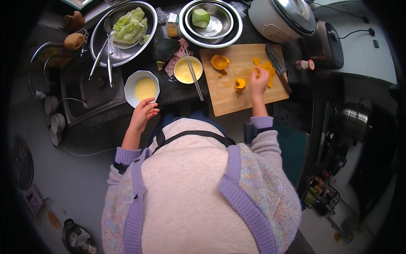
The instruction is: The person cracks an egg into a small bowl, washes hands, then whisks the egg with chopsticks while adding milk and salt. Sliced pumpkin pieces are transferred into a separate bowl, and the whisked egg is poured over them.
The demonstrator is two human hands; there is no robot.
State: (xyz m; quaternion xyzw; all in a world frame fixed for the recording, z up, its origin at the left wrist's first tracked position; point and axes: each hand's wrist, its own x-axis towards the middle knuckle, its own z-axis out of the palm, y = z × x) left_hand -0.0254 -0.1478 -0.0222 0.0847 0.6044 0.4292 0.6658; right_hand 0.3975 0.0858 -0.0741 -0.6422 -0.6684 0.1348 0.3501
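My left hand (144, 112) hovers by the near rim of a white bowl (129, 90) of pale yellow liquid, its fingers apart and holding nothing. On the wooden cutting board (222, 104), my right hand (259, 82) is over orange pumpkin pieces (269, 70); whether its bent fingers pinch a piece is unclear. A kitchen knife (276, 60) lies right of the pieces. A hollow pumpkin piece (219, 62) and a smaller chunk (240, 85) rest farther left on the board. Metal chopsticks (192, 73) lie across a second bowl (179, 68) of yellow liquid.
A large metal basin (149, 31) with leafy lettuce (130, 27) and ladles stands back left, beside the sink (92, 108). Nested metal bowls (236, 35) hold a green vegetable (200, 18). A rice cooker (272, 28), another appliance (330, 44) and a small jar (304, 64) stand right.
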